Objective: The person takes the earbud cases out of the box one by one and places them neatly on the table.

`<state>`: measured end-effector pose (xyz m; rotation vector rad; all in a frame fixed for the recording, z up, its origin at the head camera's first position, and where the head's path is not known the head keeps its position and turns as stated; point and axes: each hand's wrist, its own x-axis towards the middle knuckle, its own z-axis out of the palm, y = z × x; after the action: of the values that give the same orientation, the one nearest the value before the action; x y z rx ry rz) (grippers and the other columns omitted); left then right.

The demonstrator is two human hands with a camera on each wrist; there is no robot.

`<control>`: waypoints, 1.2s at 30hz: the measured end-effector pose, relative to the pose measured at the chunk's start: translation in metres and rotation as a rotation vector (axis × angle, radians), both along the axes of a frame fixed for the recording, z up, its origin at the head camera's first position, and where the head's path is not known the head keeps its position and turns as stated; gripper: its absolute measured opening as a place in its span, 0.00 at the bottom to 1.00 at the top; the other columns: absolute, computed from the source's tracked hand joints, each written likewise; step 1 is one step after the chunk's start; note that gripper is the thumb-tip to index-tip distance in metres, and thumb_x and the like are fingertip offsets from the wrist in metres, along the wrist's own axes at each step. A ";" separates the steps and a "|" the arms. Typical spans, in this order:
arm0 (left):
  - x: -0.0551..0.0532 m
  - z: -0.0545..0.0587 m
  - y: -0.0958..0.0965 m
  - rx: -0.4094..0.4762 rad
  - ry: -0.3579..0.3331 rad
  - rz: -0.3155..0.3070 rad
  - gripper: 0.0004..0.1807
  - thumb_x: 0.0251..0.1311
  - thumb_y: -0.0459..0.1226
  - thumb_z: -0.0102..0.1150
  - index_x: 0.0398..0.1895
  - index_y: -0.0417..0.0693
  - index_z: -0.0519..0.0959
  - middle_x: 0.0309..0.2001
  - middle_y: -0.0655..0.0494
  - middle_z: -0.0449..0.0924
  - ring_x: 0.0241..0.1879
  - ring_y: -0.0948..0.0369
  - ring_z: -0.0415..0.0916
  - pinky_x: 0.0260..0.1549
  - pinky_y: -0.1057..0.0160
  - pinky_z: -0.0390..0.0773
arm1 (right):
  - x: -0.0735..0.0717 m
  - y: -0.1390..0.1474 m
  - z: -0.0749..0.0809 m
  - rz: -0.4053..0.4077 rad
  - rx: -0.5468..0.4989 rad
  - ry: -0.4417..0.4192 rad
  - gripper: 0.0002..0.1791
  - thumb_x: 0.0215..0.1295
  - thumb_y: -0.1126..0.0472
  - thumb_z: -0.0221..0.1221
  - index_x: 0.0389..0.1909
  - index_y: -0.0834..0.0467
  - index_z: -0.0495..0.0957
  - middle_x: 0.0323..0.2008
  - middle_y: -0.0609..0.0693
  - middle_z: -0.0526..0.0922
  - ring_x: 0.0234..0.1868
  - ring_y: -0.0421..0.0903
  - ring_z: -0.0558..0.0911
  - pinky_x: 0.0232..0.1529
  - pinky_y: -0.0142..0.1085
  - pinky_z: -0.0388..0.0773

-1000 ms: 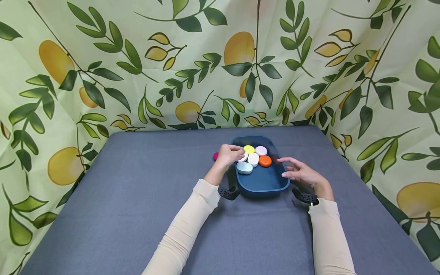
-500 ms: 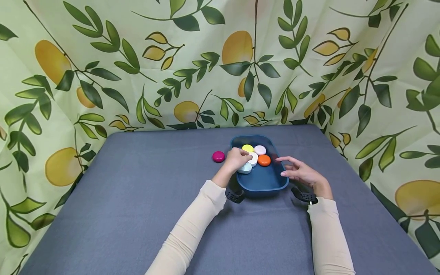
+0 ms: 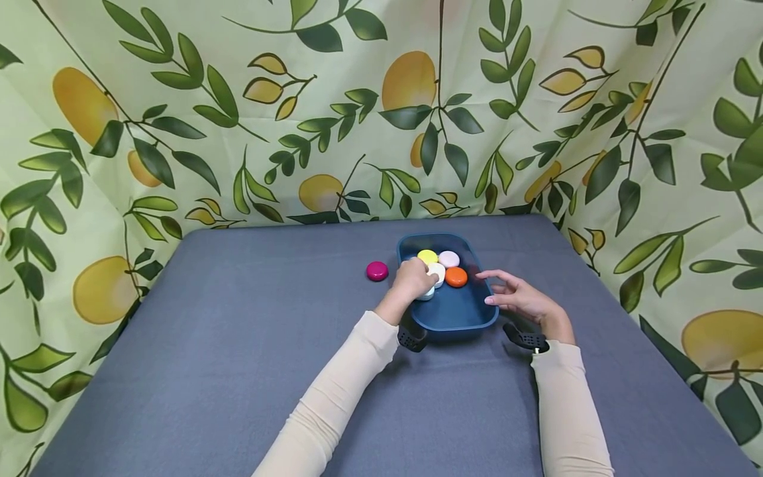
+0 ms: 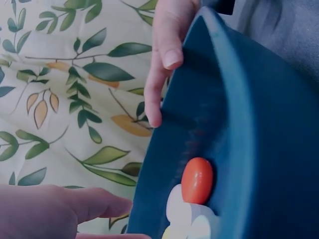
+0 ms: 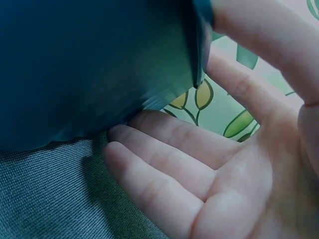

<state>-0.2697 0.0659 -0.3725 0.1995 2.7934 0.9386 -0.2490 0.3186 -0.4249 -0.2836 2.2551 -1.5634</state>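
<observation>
A blue plastic tub (image 3: pixel 456 328) holds several smooth rounded pieces: a yellow piece (image 3: pixel 426 256), a pale pink piece (image 3: pixel 449 259), an orange piece (image 3: pixel 456 277), a white piece (image 3: pixel 438 271) and a light blue piece (image 3: pixel 426 295). My left hand (image 3: pixel 411 281) reaches over the tub's left side, fingers down, partly covering the white and light blue pieces; its fingertips are hidden, so I cannot tell whether it grips one. At the tub's right wall, my right hand (image 3: pixel 523 301) rests with spread, loosely bent fingers (image 5: pixel 169 164) against the rim and outer side.
A magenta piece (image 3: pixel 377 271) lies on the table left of the tub. The table wears a grey-blue cloth (image 3: pixel 238 344). Behind it and at the sides hangs a leaf-and-fruit patterned curtain (image 3: pixel 357 119). Each wrist carries a black strap (image 3: pixel 412 338).
My left hand has moved right and down over the tub, uncovering the magenta piece and covering more of the white and light blue ones. The right hand stays at the tub wall.
</observation>
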 end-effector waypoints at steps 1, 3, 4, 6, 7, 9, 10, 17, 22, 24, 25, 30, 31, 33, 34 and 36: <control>0.000 0.000 0.000 -0.003 -0.005 -0.001 0.18 0.65 0.44 0.56 0.46 0.38 0.82 0.49 0.45 0.84 0.47 0.51 0.80 0.43 0.61 0.81 | 0.000 0.000 0.000 0.001 0.002 0.000 0.33 0.63 0.63 0.60 0.68 0.58 0.61 0.75 0.65 0.51 0.71 0.69 0.61 0.64 0.52 0.74; 0.000 0.002 -0.001 -0.004 -0.023 -0.017 0.18 0.64 0.44 0.56 0.46 0.38 0.82 0.49 0.45 0.84 0.46 0.52 0.80 0.42 0.62 0.80 | 0.000 0.000 0.001 0.007 0.005 0.005 0.33 0.63 0.62 0.61 0.68 0.58 0.61 0.75 0.65 0.53 0.70 0.67 0.64 0.63 0.48 0.76; 0.000 0.002 -0.001 0.005 -0.042 -0.025 0.19 0.65 0.44 0.56 0.46 0.38 0.82 0.49 0.45 0.83 0.47 0.52 0.80 0.43 0.62 0.81 | 0.000 0.000 0.000 0.008 0.005 0.005 0.33 0.63 0.62 0.61 0.68 0.58 0.61 0.75 0.65 0.53 0.69 0.64 0.66 0.62 0.46 0.77; 0.001 0.003 -0.002 0.033 -0.075 -0.042 0.19 0.64 0.44 0.57 0.49 0.39 0.82 0.53 0.46 0.83 0.49 0.53 0.79 0.48 0.62 0.81 | -0.001 0.000 0.000 0.011 0.002 0.007 0.33 0.63 0.63 0.60 0.68 0.58 0.61 0.74 0.65 0.54 0.66 0.57 0.71 0.59 0.40 0.80; 0.001 0.003 -0.002 0.049 -0.089 -0.052 0.19 0.64 0.44 0.57 0.51 0.39 0.82 0.54 0.46 0.82 0.50 0.54 0.78 0.50 0.61 0.80 | -0.001 0.001 0.000 0.014 -0.002 0.008 0.33 0.63 0.63 0.60 0.68 0.58 0.61 0.74 0.65 0.54 0.64 0.53 0.73 0.57 0.37 0.81; 0.002 0.003 -0.003 0.088 -0.115 -0.073 0.19 0.64 0.42 0.58 0.51 0.39 0.82 0.54 0.47 0.82 0.50 0.56 0.78 0.50 0.63 0.80 | -0.001 0.002 0.000 0.014 -0.010 0.005 0.32 0.64 0.64 0.60 0.68 0.58 0.61 0.74 0.64 0.54 0.61 0.45 0.76 0.55 0.32 0.81; 0.003 0.002 -0.003 0.127 -0.137 -0.080 0.18 0.63 0.41 0.58 0.50 0.38 0.82 0.53 0.45 0.82 0.48 0.55 0.78 0.50 0.63 0.80 | -0.001 0.002 -0.001 0.013 -0.015 0.002 0.32 0.64 0.64 0.60 0.68 0.58 0.61 0.74 0.64 0.54 0.59 0.41 0.76 0.54 0.30 0.81; 0.007 -0.003 -0.003 0.410 -0.308 -0.106 0.17 0.61 0.31 0.60 0.51 0.29 0.79 0.47 0.36 0.84 0.46 0.47 0.85 0.47 0.62 0.84 | 0.000 0.004 -0.002 0.011 -0.042 -0.008 0.31 0.65 0.65 0.58 0.68 0.58 0.61 0.74 0.65 0.52 0.55 0.32 0.76 0.51 0.26 0.79; 0.009 -0.010 -0.001 0.355 -0.193 -0.151 0.17 0.54 0.32 0.68 0.47 0.33 0.82 0.41 0.41 0.87 0.39 0.53 0.86 0.40 0.71 0.83 | 0.000 0.003 -0.002 0.010 -0.037 -0.015 0.31 0.65 0.65 0.58 0.68 0.58 0.60 0.74 0.64 0.53 0.55 0.34 0.77 0.52 0.27 0.80; 0.008 -0.014 -0.001 0.278 -0.095 -0.199 0.19 0.50 0.34 0.72 0.46 0.36 0.84 0.40 0.44 0.88 0.38 0.57 0.84 0.38 0.73 0.81 | 0.000 0.002 -0.002 0.016 -0.033 -0.013 0.31 0.65 0.65 0.58 0.69 0.58 0.60 0.75 0.64 0.53 0.56 0.35 0.77 0.53 0.28 0.80; 0.008 -0.015 0.000 0.234 -0.051 -0.228 0.20 0.48 0.35 0.73 0.46 0.38 0.84 0.41 0.46 0.88 0.39 0.59 0.83 0.39 0.73 0.81 | -0.001 0.002 -0.001 0.018 -0.032 -0.013 0.31 0.66 0.64 0.57 0.69 0.58 0.60 0.75 0.64 0.53 0.56 0.35 0.77 0.53 0.28 0.80; 0.007 -0.018 0.000 0.068 0.012 -0.346 0.25 0.45 0.37 0.76 0.50 0.42 0.83 0.47 0.49 0.87 0.45 0.59 0.83 0.47 0.69 0.82 | -0.002 0.003 -0.001 0.020 -0.044 -0.015 0.31 0.66 0.65 0.57 0.69 0.58 0.60 0.74 0.65 0.52 0.54 0.34 0.78 0.53 0.27 0.80; 0.007 -0.018 0.000 0.038 0.006 -0.361 0.26 0.44 0.38 0.76 0.50 0.42 0.83 0.48 0.50 0.87 0.46 0.59 0.83 0.48 0.69 0.82 | -0.002 0.003 -0.001 0.016 -0.046 -0.017 0.31 0.66 0.65 0.57 0.69 0.58 0.60 0.74 0.65 0.52 0.54 0.33 0.78 0.52 0.27 0.80; 0.007 -0.017 0.001 -0.013 -0.001 -0.386 0.26 0.44 0.38 0.76 0.50 0.42 0.83 0.48 0.49 0.86 0.45 0.59 0.82 0.48 0.68 0.82 | -0.001 0.002 -0.001 0.013 -0.046 -0.020 0.30 0.66 0.65 0.57 0.68 0.57 0.61 0.74 0.65 0.52 0.53 0.33 0.78 0.52 0.27 0.80; 0.008 -0.017 0.001 -0.044 0.003 -0.399 0.26 0.43 0.38 0.77 0.50 0.43 0.83 0.48 0.50 0.86 0.44 0.60 0.81 0.48 0.69 0.81 | -0.001 0.002 0.000 0.018 -0.044 -0.018 0.31 0.66 0.65 0.57 0.68 0.57 0.60 0.74 0.66 0.52 0.54 0.33 0.78 0.52 0.27 0.80; 0.009 -0.018 0.003 -0.089 0.014 -0.424 0.26 0.42 0.38 0.77 0.49 0.43 0.83 0.47 0.50 0.87 0.42 0.60 0.78 0.46 0.69 0.80 | 0.000 0.001 0.000 0.023 -0.040 -0.013 0.30 0.66 0.64 0.57 0.68 0.57 0.61 0.74 0.66 0.52 0.54 0.32 0.78 0.52 0.27 0.80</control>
<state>-0.2611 0.0685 -0.3903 0.7510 2.6365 0.7085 -0.2491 0.3201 -0.4248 -0.3084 2.2049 -1.5949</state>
